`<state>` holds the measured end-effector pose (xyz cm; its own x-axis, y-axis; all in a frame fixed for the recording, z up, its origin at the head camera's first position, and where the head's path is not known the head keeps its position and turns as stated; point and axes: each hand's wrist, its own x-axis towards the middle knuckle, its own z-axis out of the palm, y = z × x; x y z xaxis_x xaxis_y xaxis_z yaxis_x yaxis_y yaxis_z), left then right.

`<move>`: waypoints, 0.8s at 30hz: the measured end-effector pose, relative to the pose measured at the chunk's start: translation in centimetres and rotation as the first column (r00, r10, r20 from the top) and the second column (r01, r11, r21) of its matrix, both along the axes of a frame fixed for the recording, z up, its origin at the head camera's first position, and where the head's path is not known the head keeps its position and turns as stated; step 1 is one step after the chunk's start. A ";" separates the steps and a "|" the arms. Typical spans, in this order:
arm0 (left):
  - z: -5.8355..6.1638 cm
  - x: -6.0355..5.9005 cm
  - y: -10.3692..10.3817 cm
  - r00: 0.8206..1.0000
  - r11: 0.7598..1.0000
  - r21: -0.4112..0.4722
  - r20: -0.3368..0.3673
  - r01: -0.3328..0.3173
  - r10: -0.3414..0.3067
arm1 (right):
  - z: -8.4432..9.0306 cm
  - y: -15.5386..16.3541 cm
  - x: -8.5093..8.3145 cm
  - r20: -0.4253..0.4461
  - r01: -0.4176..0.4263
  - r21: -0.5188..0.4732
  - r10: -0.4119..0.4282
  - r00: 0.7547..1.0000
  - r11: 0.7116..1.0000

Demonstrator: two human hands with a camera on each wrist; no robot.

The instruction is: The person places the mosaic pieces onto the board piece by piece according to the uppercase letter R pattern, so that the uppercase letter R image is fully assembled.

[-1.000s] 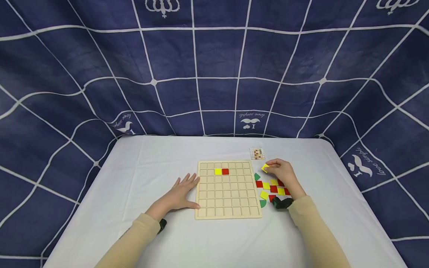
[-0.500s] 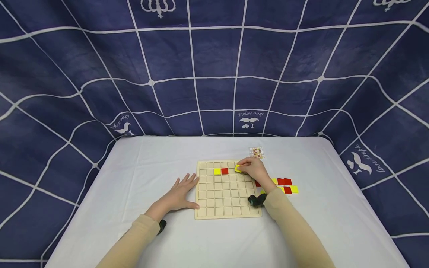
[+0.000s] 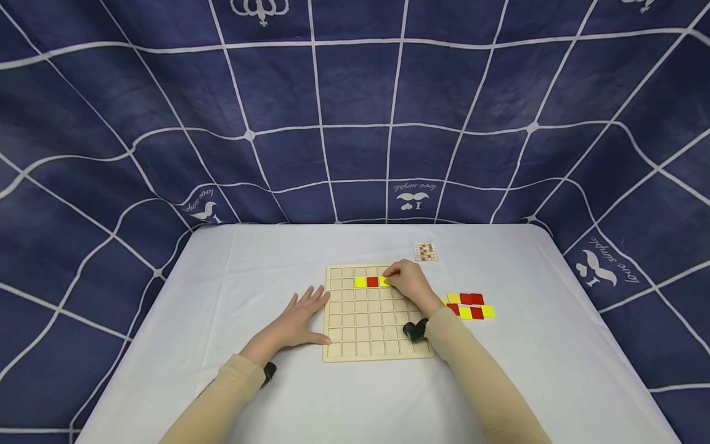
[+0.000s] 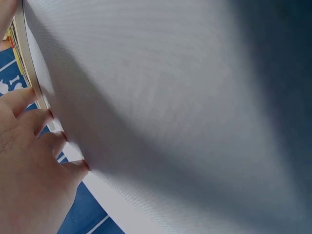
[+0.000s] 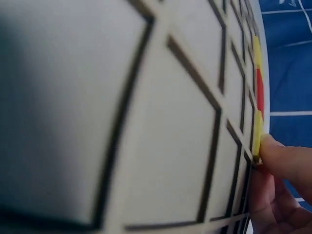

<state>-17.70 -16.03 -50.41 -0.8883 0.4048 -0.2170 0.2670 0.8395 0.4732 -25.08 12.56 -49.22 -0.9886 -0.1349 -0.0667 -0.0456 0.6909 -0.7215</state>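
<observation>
A wooden grid board [image 3: 355,320] lies on the white table. In its second row from the far edge sit a yellow square tile [image 3: 360,282] and, beside it, a red square tile [image 3: 372,282]. My right hand [image 3: 412,280] pinches another yellow tile [image 3: 384,281] by its near right edge, at the cell right of the red one. In the right wrist view, thumb and finger hold that yellow tile [image 5: 257,136] at the board's surface. With fingers spread, my left hand [image 3: 296,322] rests on the table, its thumb and index fingertip touching the board's left edge.
Several loose red and yellow tiles [image 3: 471,306] lie right of the board, partly hidden by my right forearm. A small printed pattern card [image 3: 425,251] lies beyond the board's far right corner. A blue checked curtain [image 3: 355,123] surrounds the table.
My right hand has carried the yellow tile leftward from the table at the right, over the board to the cell beside the red tile. The left hand has stayed in place.
</observation>
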 end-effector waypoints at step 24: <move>0.5 0.0 -0.1 1.000 1.000 0.009 0.013 0.013 -0.013 | 1.2 8.3 1.1 0.228 0.045 0.017 -0.047 0.973 0.999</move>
